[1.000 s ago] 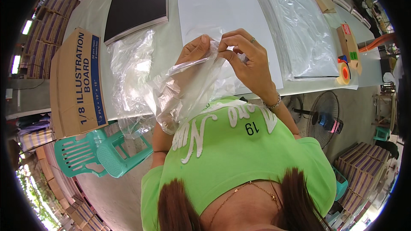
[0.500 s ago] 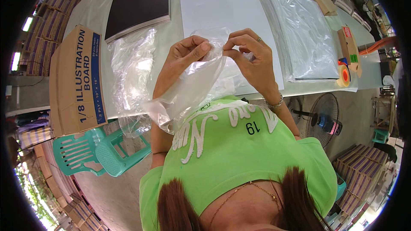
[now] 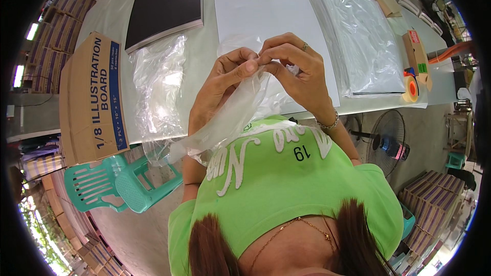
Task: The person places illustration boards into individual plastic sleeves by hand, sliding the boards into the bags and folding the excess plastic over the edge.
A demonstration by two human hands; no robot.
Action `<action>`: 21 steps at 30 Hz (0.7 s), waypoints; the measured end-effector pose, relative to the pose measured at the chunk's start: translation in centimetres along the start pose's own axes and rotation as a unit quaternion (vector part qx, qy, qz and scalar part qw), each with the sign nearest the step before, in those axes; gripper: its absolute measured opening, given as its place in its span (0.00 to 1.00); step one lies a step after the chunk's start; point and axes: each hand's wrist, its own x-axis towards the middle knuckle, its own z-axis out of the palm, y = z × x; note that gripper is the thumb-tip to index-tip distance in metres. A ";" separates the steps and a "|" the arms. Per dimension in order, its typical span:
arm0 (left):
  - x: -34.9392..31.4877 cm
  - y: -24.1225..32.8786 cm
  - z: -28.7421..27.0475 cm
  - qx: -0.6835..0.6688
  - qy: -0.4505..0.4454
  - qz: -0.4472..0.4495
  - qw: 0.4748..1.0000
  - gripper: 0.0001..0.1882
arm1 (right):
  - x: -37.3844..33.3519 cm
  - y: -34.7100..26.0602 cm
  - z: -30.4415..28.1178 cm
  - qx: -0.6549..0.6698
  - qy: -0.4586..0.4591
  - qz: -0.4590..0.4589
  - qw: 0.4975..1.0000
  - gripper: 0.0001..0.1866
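Note:
Close together above the near table edge, my left hand (image 3: 228, 75) and my right hand (image 3: 295, 68) pinch a clear plastic bag (image 3: 232, 110) between their fingertips. The bag hangs down across my left forearm toward my shirt. Behind my hands lies a white board (image 3: 266, 15) on the table. To the left rests a pile of clear plastic bags (image 3: 159, 79), partly over the table edge. A stack of boards with a black top (image 3: 166, 7) lies beyond that pile. Right of the white board sits a plastic-wrapped stack of boards (image 3: 360, 46).
A cardboard box (image 3: 92, 102) stands at the table's left end. Tape rolls (image 3: 410, 89) and a small carton (image 3: 417, 53) are at the right. A green plastic chair (image 3: 97, 184) and a stool (image 3: 148, 181) stand at lower left, a fan (image 3: 386, 143) at right.
My hands have come together, the left shifting slightly right and the right slightly left, both still pinching the bag. The hanging part of the bag has swung and narrowed.

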 end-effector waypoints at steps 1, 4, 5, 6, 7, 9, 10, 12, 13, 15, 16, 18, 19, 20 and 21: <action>0.1 -0.1 -0.1 -0.012 -0.008 0.000 1.000 0.10 | 0.0 0.1 0.2 0.017 0.007 0.000 1.000 0.08; 0.2 -0.4 -0.5 -0.042 0.003 0.007 0.999 0.10 | 0.0 0.2 0.2 0.077 -0.002 0.005 0.997 0.07; 0.2 -0.6 -0.7 -0.051 0.012 0.011 0.999 0.10 | -0.1 0.3 0.0 0.098 -0.010 0.009 0.995 0.07; 0.2 -0.6 -0.9 -0.039 0.034 0.019 0.998 0.10 | -0.2 0.4 -0.3 0.130 -0.013 0.023 0.991 0.06; 0.2 -0.5 -1.3 -0.026 0.056 0.026 0.998 0.10 | -0.3 0.5 -0.7 0.162 -0.016 0.037 0.986 0.06; 0.1 0.0 -2.5 0.000 0.099 0.040 0.994 0.10 | -0.7 0.9 -1.6 0.214 -0.007 0.069 0.974 0.05; 0.1 0.3 -3.4 0.013 0.120 0.046 0.992 0.11 | -1.0 1.3 -1.9 0.235 0.005 0.087 0.968 0.04; 0.1 0.7 -5.8 0.039 0.165 0.059 0.984 0.11 | -1.4 2.0 -3.2 0.242 0.013 0.119 0.963 0.04; -0.1 0.2 -9.2 0.071 0.284 0.213 0.932 0.11 | -1.3 2.4 -3.9 0.233 0.005 0.132 0.964 0.04; -0.5 2.3 -12.0 0.313 0.330 0.202 0.867 0.12 | -1.4 2.6 -4.4 0.206 0.014 0.176 0.962 0.06; -0.5 3.0 -11.2 0.367 0.332 0.250 0.832 0.15 | -1.6 2.7 -4.4 0.202 -0.007 0.192 0.960 0.07; -0.3 4.1 -7.5 0.388 0.306 0.331 0.804 0.17 | -1.9 2.9 -4.3 0.195 -0.051 0.224 0.954 0.08; 0.1 4.0 -4.8 0.431 0.279 0.331 0.792 0.18 | -2.0 2.8 -3.9 0.205 -0.070 0.231 0.948 0.09; 0.4 3.6 -1.7 0.472 0.252 0.331 0.777 0.18 | -2.0 2.5 -3.1 0.217 -0.090 0.237 0.943 0.10; 0.0 3.6 -1.1 0.528 0.171 0.293 0.778 0.19 | -1.8 2.1 -2.4 0.228 -0.112 0.240 0.937 0.10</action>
